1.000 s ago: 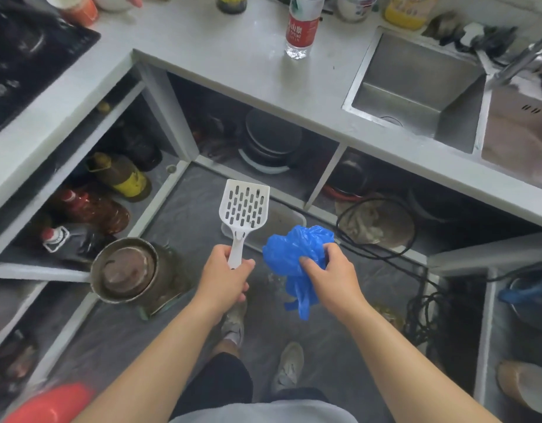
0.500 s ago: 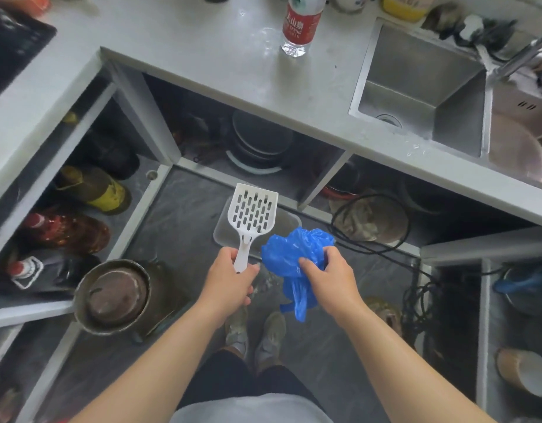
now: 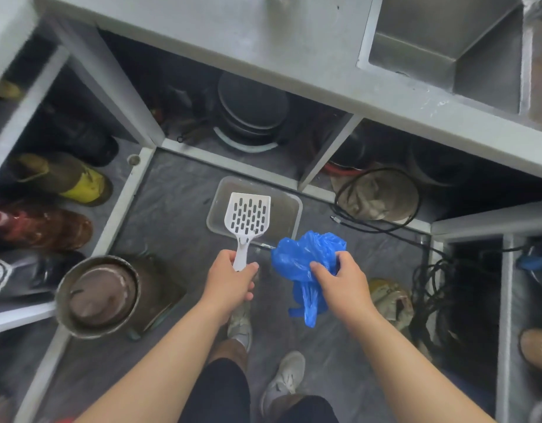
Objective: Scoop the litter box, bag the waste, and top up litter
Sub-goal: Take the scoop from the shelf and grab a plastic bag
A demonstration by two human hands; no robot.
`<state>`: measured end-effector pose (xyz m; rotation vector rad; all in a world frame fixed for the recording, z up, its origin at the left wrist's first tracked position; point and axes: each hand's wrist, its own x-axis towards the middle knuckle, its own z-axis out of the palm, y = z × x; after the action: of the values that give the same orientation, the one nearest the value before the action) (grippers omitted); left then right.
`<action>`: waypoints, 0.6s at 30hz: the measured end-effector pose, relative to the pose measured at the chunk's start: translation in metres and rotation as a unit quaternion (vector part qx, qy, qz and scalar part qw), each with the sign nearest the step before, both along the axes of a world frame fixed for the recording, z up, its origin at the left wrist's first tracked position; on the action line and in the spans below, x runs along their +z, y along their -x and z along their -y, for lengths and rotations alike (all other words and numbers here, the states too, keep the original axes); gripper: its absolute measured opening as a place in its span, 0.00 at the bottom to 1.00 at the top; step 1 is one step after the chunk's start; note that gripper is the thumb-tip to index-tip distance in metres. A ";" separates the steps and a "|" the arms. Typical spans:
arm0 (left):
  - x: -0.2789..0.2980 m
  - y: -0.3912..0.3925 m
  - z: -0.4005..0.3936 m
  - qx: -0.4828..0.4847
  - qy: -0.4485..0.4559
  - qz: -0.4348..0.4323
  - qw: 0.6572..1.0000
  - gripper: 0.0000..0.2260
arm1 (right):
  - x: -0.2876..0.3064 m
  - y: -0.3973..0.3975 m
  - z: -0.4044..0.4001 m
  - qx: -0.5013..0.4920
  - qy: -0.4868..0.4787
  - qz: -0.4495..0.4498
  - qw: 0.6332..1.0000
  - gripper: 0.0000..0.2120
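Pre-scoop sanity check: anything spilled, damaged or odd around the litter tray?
No spill visible. One oddity: a loose black cable trails across the floor beside the litter tray, an end lying near its right side, where feet could snag it.

Bare floor (image 3: 172,215) lies open left of the tray (image 3: 286,209), and the tray's top is open from above. The counter (image 3: 263,56) edge overhangs just behind it. A pot (image 3: 99,296) crowds the near left; black cables (image 3: 385,230) trail close on the right.
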<state>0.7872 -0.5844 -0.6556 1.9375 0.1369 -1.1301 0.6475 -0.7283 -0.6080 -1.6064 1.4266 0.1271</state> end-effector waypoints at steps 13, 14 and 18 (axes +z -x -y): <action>-0.259 0.042 0.051 0.042 -0.008 -0.009 0.999 0.11 | -0.244 0.069 0.019 -0.010 0.012 -0.023 1.000 0.11; -0.283 0.045 0.056 0.037 -0.006 -0.003 0.999 0.10 | -0.265 0.073 0.021 -0.010 0.014 -0.022 1.000 0.09; -0.369 0.054 0.074 0.009 -0.006 0.012 1.000 0.06 | -0.352 0.085 0.028 -0.011 0.020 -0.009 1.000 0.08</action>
<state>0.7328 -0.6582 -1.0245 1.9549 0.1482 -1.0960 0.5624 -0.7564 -0.9602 -1.6248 1.4683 0.1018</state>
